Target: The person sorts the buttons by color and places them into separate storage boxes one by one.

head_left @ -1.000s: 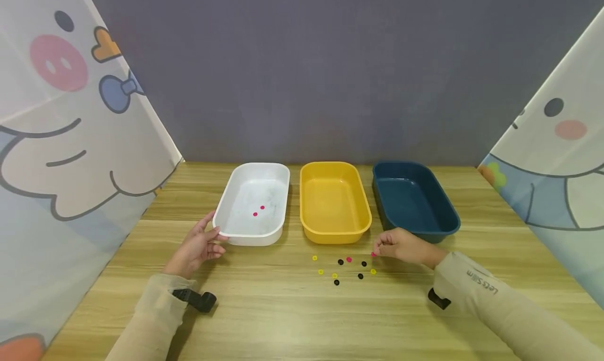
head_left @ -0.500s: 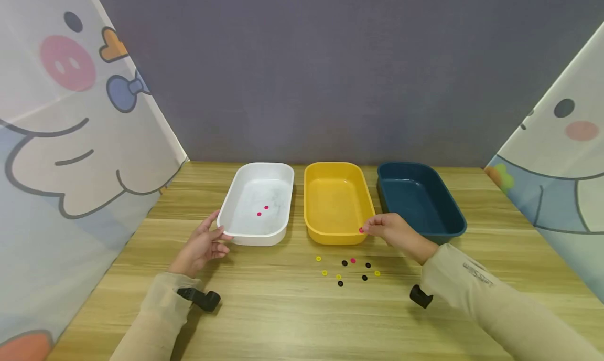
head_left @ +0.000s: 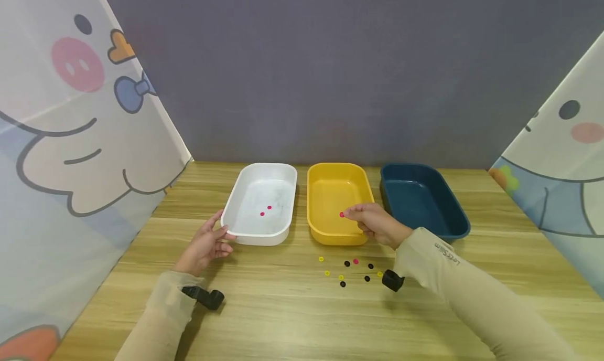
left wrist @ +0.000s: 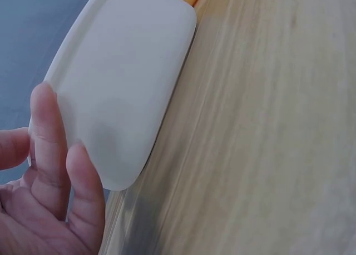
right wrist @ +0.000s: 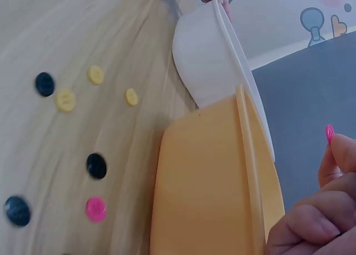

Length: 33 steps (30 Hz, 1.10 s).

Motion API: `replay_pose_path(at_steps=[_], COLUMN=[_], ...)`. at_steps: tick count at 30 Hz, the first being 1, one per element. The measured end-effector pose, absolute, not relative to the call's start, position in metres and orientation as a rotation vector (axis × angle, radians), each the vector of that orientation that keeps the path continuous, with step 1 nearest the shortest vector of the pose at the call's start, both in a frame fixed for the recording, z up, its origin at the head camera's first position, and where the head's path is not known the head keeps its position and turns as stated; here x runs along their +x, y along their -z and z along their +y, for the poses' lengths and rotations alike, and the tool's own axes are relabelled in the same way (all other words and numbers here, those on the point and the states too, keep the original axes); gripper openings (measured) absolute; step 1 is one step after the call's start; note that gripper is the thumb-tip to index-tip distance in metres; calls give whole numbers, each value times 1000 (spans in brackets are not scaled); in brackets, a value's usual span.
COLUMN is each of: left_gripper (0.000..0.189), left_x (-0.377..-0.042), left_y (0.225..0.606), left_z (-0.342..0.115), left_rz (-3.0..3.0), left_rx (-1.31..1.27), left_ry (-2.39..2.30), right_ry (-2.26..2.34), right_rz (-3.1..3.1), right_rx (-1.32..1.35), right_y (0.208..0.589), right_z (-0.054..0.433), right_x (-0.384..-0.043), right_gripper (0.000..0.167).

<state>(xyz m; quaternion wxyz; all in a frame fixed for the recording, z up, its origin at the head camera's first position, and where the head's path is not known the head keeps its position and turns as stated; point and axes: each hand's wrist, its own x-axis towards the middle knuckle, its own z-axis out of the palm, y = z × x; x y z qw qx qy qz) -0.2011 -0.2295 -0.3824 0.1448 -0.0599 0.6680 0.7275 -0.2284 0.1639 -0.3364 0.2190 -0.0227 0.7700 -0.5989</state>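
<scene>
Between right thumb and forefinger, my right hand [head_left: 377, 223] pinches a small pink button [head_left: 342, 214]. It is above the yellow tray [head_left: 337, 239], and the button shows pinched at the fingertips in the right wrist view too. My left hand [head_left: 205, 248] grips the near left corner of the white tray [head_left: 257, 239]. Two pink buttons [head_left: 262, 214] lie on the floor of that tray. On the table in front of the yellow tray are several black buttons [head_left: 343, 284], several yellow buttons [head_left: 327, 273] and one pink button [right wrist: 95, 209].
A dark blue tray [head_left: 422, 203] stands right of the yellow one, and the three trays form a row on the wooden table [head_left: 283, 319]. A grey panel [head_left: 330, 72] rises behind them. Cartoon-printed sheets [head_left: 118, 161] flank both sides.
My right hand has lifted a pink button from the table and carried it left, to above the yellow tray. The left hand stays at the white tray's corner. The head view has shifted slightly.
</scene>
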Motion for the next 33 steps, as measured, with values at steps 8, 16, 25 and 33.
replay_pose_path(at_steps=[8,16,25,33], left_gripper=[61,59,59,59], left_x=[-201,-200,-200,-199], left_y=[384,386,390,388], left_z=[-228,-228,-221,-224], left_rz=[1951,1962,1996,2005], left_rx=[-176,-165,-188,-214], left_ry=[-2085,-2109,-2115,-2124], right_ry=[1717,1763,1706,1613], right_rz=[2097,2073,2150,2292], right_rx=[-100,-130,-79,-52], right_y=[333,326,326,321], right_z=[140,105,83,51], right_x=[-239,-251,-276,-293], right_gripper=[31,30,32,24])
